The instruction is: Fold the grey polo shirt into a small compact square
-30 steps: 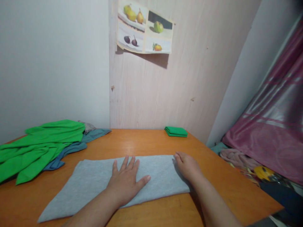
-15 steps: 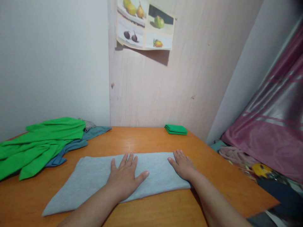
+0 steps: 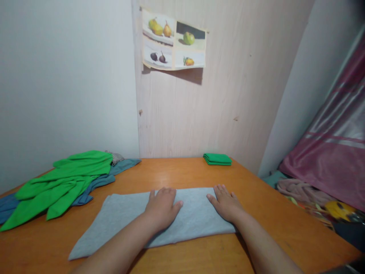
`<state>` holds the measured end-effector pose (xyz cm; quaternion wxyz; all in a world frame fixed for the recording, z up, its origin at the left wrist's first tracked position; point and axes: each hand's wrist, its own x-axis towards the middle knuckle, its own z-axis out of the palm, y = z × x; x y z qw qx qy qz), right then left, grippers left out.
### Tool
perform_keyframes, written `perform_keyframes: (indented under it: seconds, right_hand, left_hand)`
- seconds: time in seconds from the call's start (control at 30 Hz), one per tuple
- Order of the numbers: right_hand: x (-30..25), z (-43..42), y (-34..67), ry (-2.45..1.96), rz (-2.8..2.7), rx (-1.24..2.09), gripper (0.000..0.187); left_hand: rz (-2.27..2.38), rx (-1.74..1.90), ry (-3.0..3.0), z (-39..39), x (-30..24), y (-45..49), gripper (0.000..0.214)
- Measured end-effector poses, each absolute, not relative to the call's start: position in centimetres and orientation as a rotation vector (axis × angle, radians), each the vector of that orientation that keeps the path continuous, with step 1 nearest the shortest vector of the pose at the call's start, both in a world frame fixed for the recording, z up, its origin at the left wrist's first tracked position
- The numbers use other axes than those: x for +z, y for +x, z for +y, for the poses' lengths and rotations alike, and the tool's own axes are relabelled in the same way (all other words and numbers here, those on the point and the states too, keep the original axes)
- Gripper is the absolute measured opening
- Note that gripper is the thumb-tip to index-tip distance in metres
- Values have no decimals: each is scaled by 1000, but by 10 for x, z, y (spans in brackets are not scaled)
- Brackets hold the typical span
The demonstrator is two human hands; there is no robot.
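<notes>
- In the head view, an orange table (image 3: 168, 173) stands before a pale wall (image 3: 185, 118), where a sheet of fruit pictures (image 3: 173, 43) is hanging.
- The grey cloth (image 3: 194, 217), folded, lies flat on the table's near part.
- The left hand (image 3: 162, 208) rests upon its middle, thumb spread away from slightly bent fingers.
- The right hand (image 3: 227, 205) rests upon its right end, thumb also spread.
- Farther lies a green folded cloth (image 3: 217, 159); at left, a heap of clothes (image 3: 71, 175).
</notes>
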<state>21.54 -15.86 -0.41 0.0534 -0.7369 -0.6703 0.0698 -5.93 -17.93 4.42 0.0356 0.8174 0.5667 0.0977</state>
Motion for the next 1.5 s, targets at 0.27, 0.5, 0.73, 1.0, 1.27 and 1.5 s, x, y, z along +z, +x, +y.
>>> perform_keyframes:
  seconds: [0.27,0.5,0.73,1.0,1.27,1.5]
  right_hand:
    - [-5,-157,214,-2236,-2029,215,81]
    - [-3,-157,212,-2217,-2030,233,80]
    - [-2,-156,211,-2200,-2013,255,80]
    - [-2,-156,210,-2195,-2001,257,81]
    - [3,-160,210,-2225,-1995,259,80]
    - [14,-165,204,-2070,-2001,75,74]
  left_hand:
    - [1515,393,2582,-136,46,-4,29]
    - [1575,368,2561,-119,41,20,29]
    - [1681,257,2461,-103,44,25,33]
    - [1691,277,2426,-101,42,29,21]
    - [1681,460,2451,-112,26,27,15]
    - [1667,615,2433,-112,13,29,13]
